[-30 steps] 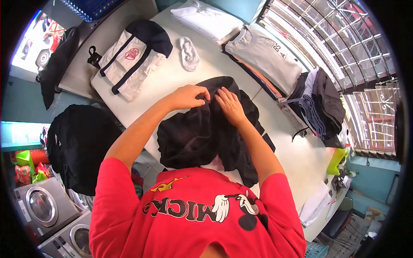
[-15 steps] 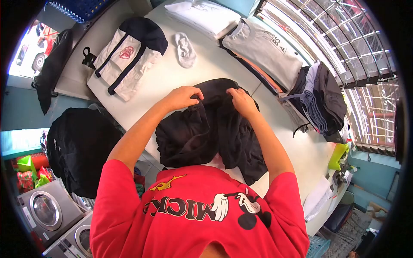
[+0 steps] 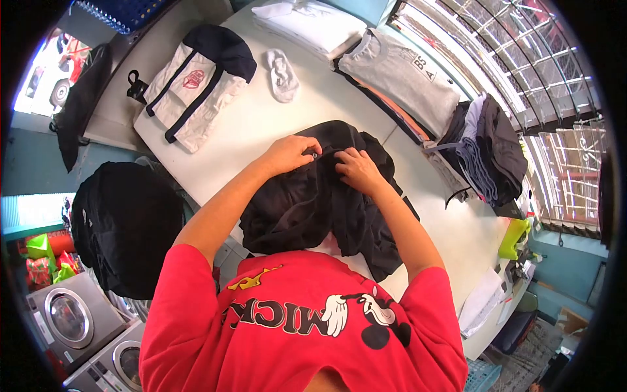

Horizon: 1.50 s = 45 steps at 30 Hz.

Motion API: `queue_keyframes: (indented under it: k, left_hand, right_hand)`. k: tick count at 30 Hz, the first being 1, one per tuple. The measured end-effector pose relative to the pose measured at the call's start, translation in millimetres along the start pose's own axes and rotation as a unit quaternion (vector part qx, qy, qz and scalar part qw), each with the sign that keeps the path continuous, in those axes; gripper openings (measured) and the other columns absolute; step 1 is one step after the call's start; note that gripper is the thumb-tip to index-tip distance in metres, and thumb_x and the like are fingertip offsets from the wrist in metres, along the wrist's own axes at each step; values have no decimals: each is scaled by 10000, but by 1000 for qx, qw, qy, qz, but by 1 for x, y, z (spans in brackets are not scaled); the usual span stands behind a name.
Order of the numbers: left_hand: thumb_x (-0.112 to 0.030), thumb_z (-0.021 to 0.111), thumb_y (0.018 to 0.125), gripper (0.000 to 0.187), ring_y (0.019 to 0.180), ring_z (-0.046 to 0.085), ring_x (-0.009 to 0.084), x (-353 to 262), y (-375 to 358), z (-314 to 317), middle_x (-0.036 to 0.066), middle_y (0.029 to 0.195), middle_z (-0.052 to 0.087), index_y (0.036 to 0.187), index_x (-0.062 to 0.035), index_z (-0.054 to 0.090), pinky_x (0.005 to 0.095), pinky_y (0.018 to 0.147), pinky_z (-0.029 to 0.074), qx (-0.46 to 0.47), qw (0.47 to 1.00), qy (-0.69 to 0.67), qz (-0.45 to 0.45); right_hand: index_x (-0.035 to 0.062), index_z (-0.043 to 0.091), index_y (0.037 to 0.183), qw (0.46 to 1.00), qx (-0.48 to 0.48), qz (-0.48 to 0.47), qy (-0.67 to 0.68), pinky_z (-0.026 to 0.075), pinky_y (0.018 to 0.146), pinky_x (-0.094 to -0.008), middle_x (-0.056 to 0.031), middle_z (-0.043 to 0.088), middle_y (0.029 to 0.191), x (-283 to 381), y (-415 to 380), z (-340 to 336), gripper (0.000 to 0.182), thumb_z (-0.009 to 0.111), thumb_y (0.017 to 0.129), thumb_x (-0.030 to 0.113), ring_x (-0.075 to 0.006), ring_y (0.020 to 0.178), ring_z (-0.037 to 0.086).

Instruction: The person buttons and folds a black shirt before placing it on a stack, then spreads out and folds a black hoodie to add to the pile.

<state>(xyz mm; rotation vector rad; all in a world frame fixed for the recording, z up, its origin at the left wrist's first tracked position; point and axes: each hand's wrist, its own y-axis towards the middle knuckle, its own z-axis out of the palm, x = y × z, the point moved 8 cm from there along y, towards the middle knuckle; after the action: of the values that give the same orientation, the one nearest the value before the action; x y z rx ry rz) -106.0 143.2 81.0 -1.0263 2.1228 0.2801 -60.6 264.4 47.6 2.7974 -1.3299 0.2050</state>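
Note:
A crumpled black garment (image 3: 294,209) lies on the white table (image 3: 261,124), close to my body. At the garment's upper middle, my left hand (image 3: 294,155) pinches its edge with bent fingers; a small button-like spot shows by the fingertips. Just to the right, my right hand (image 3: 356,168) has its curled fingers on the same cloth. A narrow gap separates the two hands. Above them on the table lie a folded white sock-like item (image 3: 281,76) and a cream bag with navy trim (image 3: 194,85).
Folded white cloth (image 3: 310,26), a grey shirt (image 3: 401,75) on a stack and dark folded clothes (image 3: 493,147) line the far and right table edge. A black backpack (image 3: 127,225) is at the left, above grey washing machines (image 3: 70,317). Papers (image 3: 483,300) lie at the right.
Both hands have come closer together over the black garment, my right hand moving left and slightly down. The garment's upper part has been drawn inward and its folds have shifted.

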Motion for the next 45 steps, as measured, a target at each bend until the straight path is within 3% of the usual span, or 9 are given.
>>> queue_keyframes:
  k: [5, 8, 18, 24, 26, 31, 40, 42, 45]
  left_hand:
    - [-127, 571, 747, 167, 811, 587, 220, 1, -6, -9, 101, 849, 619, 887, -36, 567, 295, 728, 436, -19, 995, -87, -41]
    - [-122, 560, 758, 165, 818, 587, 212, -1, -9, -12, 110, 849, 619, 878, -9, 557, 292, 732, 434, -31, 988, -144, -44]
    - [-45, 495, 789, 107, 695, 489, 87, -7, -15, -5, 31, 749, 555, 863, 21, 537, 222, 652, 396, -59, 967, -243, -39]
    - [-64, 500, 808, 119, 710, 489, 74, 0, -20, 2, 16, 758, 558, 876, 25, 540, 221, 654, 395, -26, 968, -235, -85]
    - [-88, 522, 804, 136, 707, 485, 74, -7, -20, 3, 17, 748, 551, 881, 22, 541, 219, 652, 391, -40, 941, -334, -40]
    - [-80, 544, 779, 146, 715, 482, 78, -4, -22, 1, 16, 756, 547, 889, 15, 542, 223, 666, 393, -42, 963, -263, -43]
    - [-59, 542, 753, 142, 715, 476, 72, -1, -21, 4, 11, 762, 545, 875, 12, 552, 217, 662, 394, -75, 961, -260, -55]
    - [-60, 547, 745, 146, 719, 481, 73, -1, -22, 6, 11, 767, 550, 873, 10, 556, 218, 664, 396, -68, 958, -268, -74]
    - [-70, 559, 711, 180, 694, 519, 91, 0, -24, 5, 43, 757, 576, 873, 7, 570, 232, 641, 423, -82, 953, -282, -74]
  right_hand:
    - [115, 596, 864, 942, -11, -1, 335, 379, 736, -317, -43, 581, 868, 3, 12, -28, 139, 601, 731, 157, -193, 861, 509]
    - [78, 577, 881, 900, -57, 53, 429, 392, 706, -316, -69, 573, 843, 4, 13, -52, 170, 604, 743, 173, -227, 801, 515]
    - [13, 543, 826, 849, -239, 156, 444, 424, 710, -297, -81, 554, 815, 7, 11, -58, 201, 663, 689, 100, -230, 792, 539]
    - [34, 564, 841, 876, -250, 146, 385, 434, 723, -301, -70, 574, 825, 14, 13, -58, 185, 650, 689, 95, -235, 819, 545]
    - [40, 568, 845, 888, -246, 159, 355, 436, 718, -306, -69, 578, 829, 17, 12, -62, 182, 647, 691, 95, -236, 816, 545]
    - [38, 576, 854, 899, -252, 142, 328, 440, 701, -311, -79, 583, 823, 18, 11, -63, 186, 645, 691, 97, -241, 798, 550]
    - [22, 586, 859, 847, -217, 202, 442, 430, 697, -307, -109, 584, 813, 6, 8, -44, 186, 633, 698, 103, -244, 774, 557]
    - [0, 575, 906, 827, -185, 227, 480, 413, 717, -243, -78, 587, 830, 4, 7, -34, 201, 618, 727, 82, -142, 773, 547]
    - [-4, 581, 895, 801, -180, 221, 527, 402, 704, -219, -37, 580, 810, 3, 6, -26, 182, 610, 738, 84, -97, 765, 522]
